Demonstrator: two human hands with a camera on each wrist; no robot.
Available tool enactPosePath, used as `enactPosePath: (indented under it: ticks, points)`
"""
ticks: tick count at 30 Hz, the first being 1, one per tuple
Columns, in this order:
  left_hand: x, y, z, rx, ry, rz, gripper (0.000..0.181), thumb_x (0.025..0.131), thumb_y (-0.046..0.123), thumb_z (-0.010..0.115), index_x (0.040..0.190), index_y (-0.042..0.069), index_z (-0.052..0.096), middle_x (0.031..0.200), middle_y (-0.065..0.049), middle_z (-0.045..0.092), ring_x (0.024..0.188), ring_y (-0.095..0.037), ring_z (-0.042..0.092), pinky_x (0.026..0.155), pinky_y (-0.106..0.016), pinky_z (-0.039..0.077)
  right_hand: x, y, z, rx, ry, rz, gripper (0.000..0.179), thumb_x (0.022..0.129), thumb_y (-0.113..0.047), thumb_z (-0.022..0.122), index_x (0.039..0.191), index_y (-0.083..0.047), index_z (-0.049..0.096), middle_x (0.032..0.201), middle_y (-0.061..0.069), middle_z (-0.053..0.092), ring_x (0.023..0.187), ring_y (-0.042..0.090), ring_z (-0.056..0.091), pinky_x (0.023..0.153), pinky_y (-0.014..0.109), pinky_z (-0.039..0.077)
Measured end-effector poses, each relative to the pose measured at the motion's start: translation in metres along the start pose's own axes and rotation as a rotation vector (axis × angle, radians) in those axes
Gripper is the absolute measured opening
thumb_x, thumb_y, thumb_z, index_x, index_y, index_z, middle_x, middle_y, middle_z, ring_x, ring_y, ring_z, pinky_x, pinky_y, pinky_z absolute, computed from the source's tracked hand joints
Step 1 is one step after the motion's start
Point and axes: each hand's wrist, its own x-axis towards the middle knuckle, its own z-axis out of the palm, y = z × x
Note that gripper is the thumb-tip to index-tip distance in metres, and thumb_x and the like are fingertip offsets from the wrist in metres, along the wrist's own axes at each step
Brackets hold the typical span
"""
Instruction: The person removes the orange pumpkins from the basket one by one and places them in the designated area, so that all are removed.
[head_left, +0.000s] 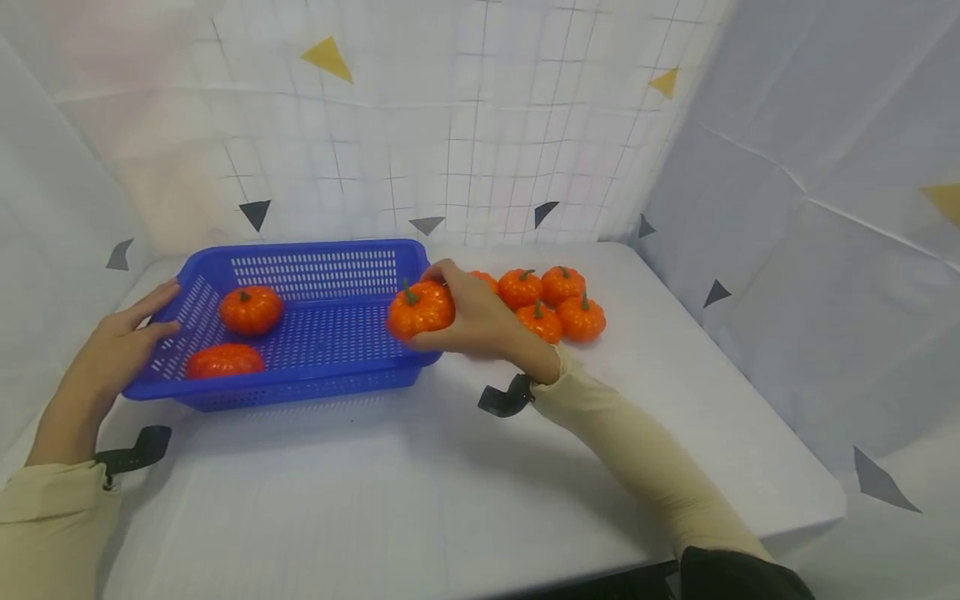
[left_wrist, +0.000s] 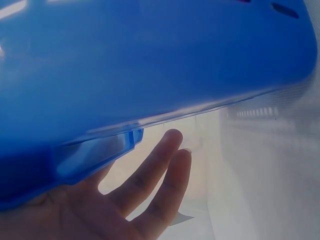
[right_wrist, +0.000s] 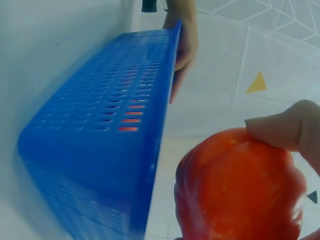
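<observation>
In the head view a blue perforated plastic basket [head_left: 315, 385] stands on the table, two small orange pumpkins [head_left: 251, 310] lying in its left part. My left hand [head_left: 112, 350] holds the basket's left end, thumb and forefinger over the rim; its other fingers [left_wrist: 145, 182] extend below the rim in the left wrist view. With thumb and fingers my right hand [head_left: 480, 315] grips another orange pumpkin [head_left: 422, 312], green stem upward, over the basket's right end. The right wrist view shows this pumpkin [right_wrist: 240, 190] above rim level, beside the basket wall [right_wrist: 85, 150].
Several more orange pumpkins [head_left: 520, 289] sit clustered on the white table [head_left: 315, 492] to the right of the basket, partly behind my right hand. White sheets [head_left: 420, 125] with grid lines and small triangles rise behind and at the sides.
</observation>
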Motion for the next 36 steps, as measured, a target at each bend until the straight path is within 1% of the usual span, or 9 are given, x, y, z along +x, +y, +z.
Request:
enactPosePath:
  ticks: [3,9,13,17,25,32,36]
  points:
    - [0.000,0.001,0.000,0.004,0.001,-0.003,0.059,0.113,0.021,0.034,0.166,0.013,0.009,0.169,-0.021,-0.002,0.151,-0.053,-0.009,0.112,-0.078,-0.003,-0.007,0.005,-0.001,0.009,0.021,-0.012,0.062,0.079,-0.027,0.086,0.129,-0.014,0.051,0.113,0.001,0.062,0.097,0.019,0.063,0.076,0.032,0.061]
    - [-0.001,-0.001,0.001,0.006,-0.004,-0.001,0.059,0.113,0.021,0.034,0.166,0.014,0.009,0.169,-0.021,-0.002,0.152,-0.053,-0.009,0.112,-0.078,-0.004,-0.020,0.013,0.001,-0.010,0.044,-0.050,0.067,0.078,-0.026,0.087,0.134,-0.012,0.052,0.119,0.000,0.059,0.104,0.017,0.059,0.081,0.032,0.060]
    - [-0.001,-0.002,0.001,-0.009,-0.015,0.007,0.060,0.113,0.021,0.035,0.166,0.014,0.009,0.170,-0.021,-0.002,0.152,-0.053,-0.010,0.111,-0.079,-0.003,-0.028,0.017,0.001,-0.009,0.068,-0.068,0.066,0.077,-0.025,0.088,0.133,-0.014,0.054,0.119,-0.001,0.059,0.102,0.017,0.060,0.079,0.033,0.060]
    - [-0.001,-0.001,-0.001,-0.003,-0.012,0.011,0.060,0.113,0.022,0.035,0.166,0.014,0.009,0.169,-0.021,-0.001,0.151,-0.053,-0.009,0.112,-0.079,-0.004,-0.035,0.021,0.000,0.004,0.098,-0.092,0.067,0.076,-0.023,0.090,0.132,-0.015,0.054,0.121,-0.001,0.059,0.102,0.018,0.061,0.080,0.034,0.061]
    - [0.000,-0.003,-0.002,0.009,-0.010,0.015,0.060,0.113,0.022,0.035,0.166,0.014,0.010,0.169,-0.022,0.000,0.151,-0.054,-0.009,0.111,-0.079,-0.004,-0.047,0.027,0.000,0.029,0.138,-0.085,0.067,0.076,-0.025,0.090,0.132,-0.016,0.054,0.121,-0.003,0.060,0.104,0.018,0.061,0.083,0.037,0.060]
    - [0.000,-0.003,-0.001,0.004,-0.012,0.013,0.060,0.113,0.021,0.035,0.166,0.014,0.009,0.170,-0.022,-0.001,0.151,-0.054,-0.009,0.111,-0.079,-0.004,-0.056,0.037,-0.002,-0.004,0.158,-0.052,0.070,0.076,-0.029,0.091,0.135,-0.016,0.055,0.124,-0.003,0.061,0.108,0.018,0.060,0.086,0.040,0.059]
    - [0.000,-0.002,-0.002,-0.002,-0.010,0.017,0.060,0.112,0.021,0.035,0.166,0.014,0.010,0.169,-0.021,-0.001,0.151,-0.053,-0.010,0.112,-0.078,-0.005,-0.061,0.044,-0.002,-0.031,0.163,-0.031,0.069,0.076,-0.031,0.091,0.133,-0.015,0.056,0.122,-0.002,0.062,0.108,0.018,0.060,0.087,0.040,0.058]
